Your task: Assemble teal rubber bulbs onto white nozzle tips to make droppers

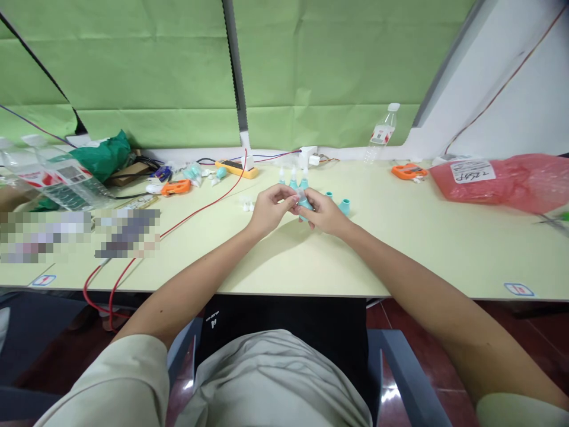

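Note:
Over the table, my right hand (325, 212) is closed around a small teal bulb-shaped piece (304, 209). With its fingers pinched, my left hand (272, 209) grips the clear tip (300, 193) at the top of that piece; its fingertips partly hide the join. Just behind my hands, several similar teal pieces with whitish tips (293, 177) stand upright. Right of my right hand are a teal cup-like part (344, 206) and a smaller teal part (329, 195). Small white parts (247, 206) lie left of my left hand.
Farther back are a yellow-black device (237, 169), white sockets (308, 157) and a plastic bottle (381, 135). Orange tools (409, 171) and a red bag (489, 181) lie right. Left are bottles (66, 175), a green bag (104, 155) and a red cable (202, 209) crossing the table.

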`<state>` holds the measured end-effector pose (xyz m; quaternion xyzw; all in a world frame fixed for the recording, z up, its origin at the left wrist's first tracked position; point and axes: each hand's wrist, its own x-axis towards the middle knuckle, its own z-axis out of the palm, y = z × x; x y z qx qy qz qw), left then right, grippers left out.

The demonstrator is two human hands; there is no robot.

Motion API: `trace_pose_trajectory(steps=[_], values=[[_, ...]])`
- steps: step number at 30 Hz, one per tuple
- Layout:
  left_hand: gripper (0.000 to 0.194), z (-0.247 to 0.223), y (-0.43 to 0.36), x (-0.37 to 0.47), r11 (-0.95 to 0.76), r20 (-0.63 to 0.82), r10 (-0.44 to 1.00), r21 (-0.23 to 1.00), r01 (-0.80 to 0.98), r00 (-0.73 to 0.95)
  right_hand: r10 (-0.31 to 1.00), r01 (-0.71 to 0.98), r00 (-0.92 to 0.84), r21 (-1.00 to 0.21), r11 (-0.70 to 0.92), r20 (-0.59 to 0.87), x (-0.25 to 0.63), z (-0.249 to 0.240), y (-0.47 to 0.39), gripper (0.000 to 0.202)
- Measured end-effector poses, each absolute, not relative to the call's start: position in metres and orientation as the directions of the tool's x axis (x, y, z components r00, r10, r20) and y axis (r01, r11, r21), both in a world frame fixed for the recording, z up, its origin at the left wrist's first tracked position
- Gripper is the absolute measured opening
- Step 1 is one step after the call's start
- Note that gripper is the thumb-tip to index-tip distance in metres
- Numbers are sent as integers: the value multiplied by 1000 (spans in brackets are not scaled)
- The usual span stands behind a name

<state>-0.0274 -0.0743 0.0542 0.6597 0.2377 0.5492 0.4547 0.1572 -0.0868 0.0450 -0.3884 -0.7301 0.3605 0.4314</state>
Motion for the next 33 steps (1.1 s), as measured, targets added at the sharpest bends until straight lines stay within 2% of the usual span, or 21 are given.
trace_pose_trajectory(steps=[7, 14, 27, 33], values=[[38, 61, -72, -31, -402, 456, 814, 890, -216, 360, 841, 54, -427, -919, 391, 333, 157, 52, -88, 34], [31, 59, -75, -28, -415, 458, 831, 888, -197, 315, 821, 26, -451, -914, 404, 350, 158, 49, -88, 32], [38, 56, -72, -30, -392, 437, 832, 899, -195, 341, 836, -22, -477, -954, 299, 273, 157, 50, -86, 38], [26, 54, -74, -28, -430, 451, 839, 892, -139, 305, 820, -33, -512, -960, 280, 256, 158, 46, -84, 38]])
